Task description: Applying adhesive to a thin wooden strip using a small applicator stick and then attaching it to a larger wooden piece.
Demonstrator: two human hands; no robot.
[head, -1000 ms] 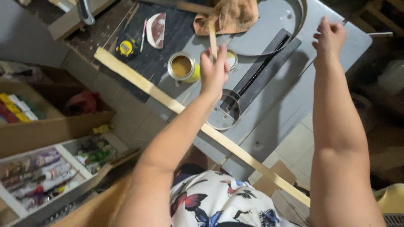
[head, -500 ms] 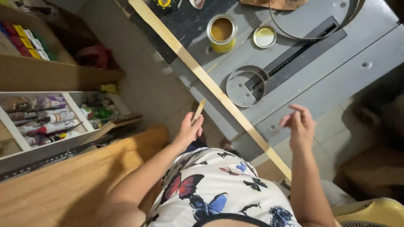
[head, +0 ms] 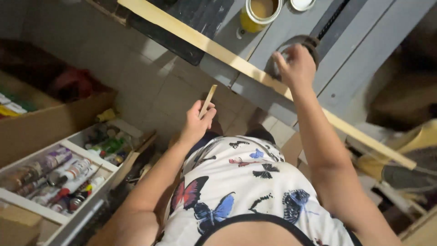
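The left hand (head: 196, 122) hangs below the counter (head: 364, 41) over the tiled floor (head: 150, 86), its grip pinching a thin wooden stick (head: 208, 100) that points up and slightly right, free of everything around it. The right hand (head: 297, 67) rests at the counter's near edge, on the long pale wooden strip (head: 218, 50) that runs diagonally along that edge and juts out past it toward the lower right. Its grip looks loosely curled over a round dark fitting (head: 309, 43); whether it pinches anything I cannot tell.

Farther back on the grey counter stands an open yellow can (head: 259, 13), just beside a black mat (head: 191, 23). Between the counter edge and the white drawer of paint tubes (head: 63, 175) on the left, the floor gives open room. A brown cardboard box (head: 50, 120) stands behind the drawer.
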